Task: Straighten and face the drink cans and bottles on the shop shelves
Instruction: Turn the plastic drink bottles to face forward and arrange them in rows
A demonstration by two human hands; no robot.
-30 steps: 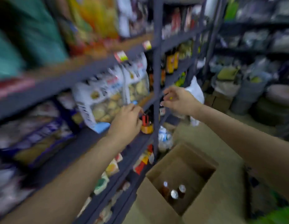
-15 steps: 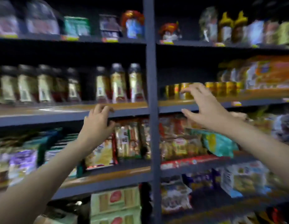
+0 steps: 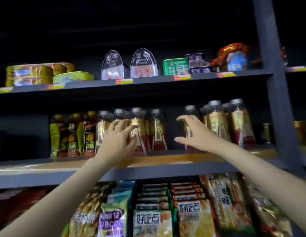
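Reaching up to the middle shelf (image 3: 166, 161) with both hands, head view only. Left hand (image 3: 117, 139) fingers spread and slightly bent, laid against or just in front of a gold-and-red labelled bottle (image 3: 137, 132); blur, so cannot tell if it truly grips. Right hand (image 3: 195, 134) fingers apart, thumb low and index high, forming a wide C beside another bottle (image 3: 189, 129), not clamped on it. Dark gap in the row between the two hands. More of the same bottles (image 3: 237, 124) stand to the right, close-packed; a darker group with yellow labels (image 3: 72, 134) to the left. All upright as far as the blur allows.

Handling, a judgement: bottles look full, so fairly heavy and top-steady only if moved by the body. Rigid, whether glass or hard plastic cannot tell; the label wrap looks glossy, probably slippery. Best hold is round the mid-body over the label, thumb opposite fingers, then twist to face and slide forward. Neighbours stand touching, so one nudge may topple several.

Tins (image 3: 145, 64) on the shelf above, snack packs (image 3: 154, 219) below.
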